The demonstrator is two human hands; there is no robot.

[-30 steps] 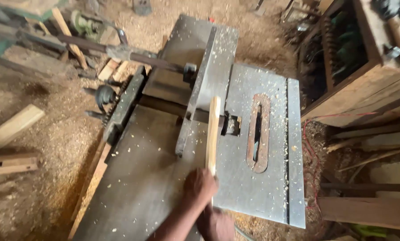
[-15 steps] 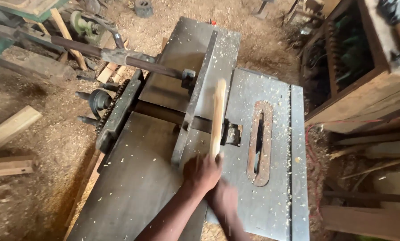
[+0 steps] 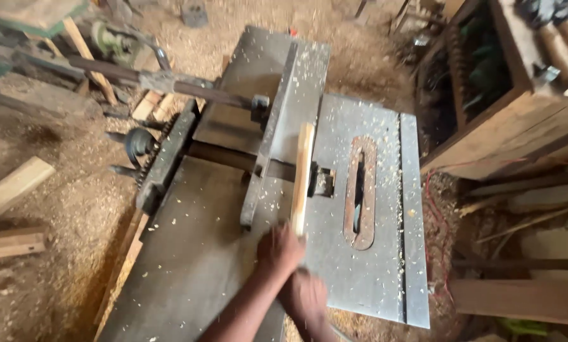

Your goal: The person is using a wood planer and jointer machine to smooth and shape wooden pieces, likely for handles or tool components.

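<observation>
Wooden strip [image 3: 303,177]: narrow, pale, straight, lying lengthwise on the grey metal surface [image 3: 372,278] of the woodworking machine, along the right side of the upright metal fence [image 3: 277,139]; I can't tell whether it touches the fence or only runs just beside it. Far end sits near the dark gap in the surface where the cutter seems to be [image 3: 322,180], near end is at my hands. I judge it light and stiff, dry sawn timber, thin enough to flex or chatter if pushed from one end only, rough enough not to slip but likely splintery on the edges. Best hold, in my view: the near end, gripping the two long faces, with downward pressure kept well back from the gap. Left hand [image 3: 280,250] is closed around the near end of the strip. Right hand [image 3: 306,297] sits just behind and below it, motion-blurred; it looks curled, but I can't tell whether it grips the strip or only rests on the surface. Further right, a long oval slot with a rusty insert [image 3: 358,193]. Chips litter the surface. Left of the machine, a rusty bar [image 3: 170,82] and sawdust floor [image 3: 62,190] with offcuts [image 3: 11,187]. Right, a wooden cabinet [image 3: 518,126].
</observation>
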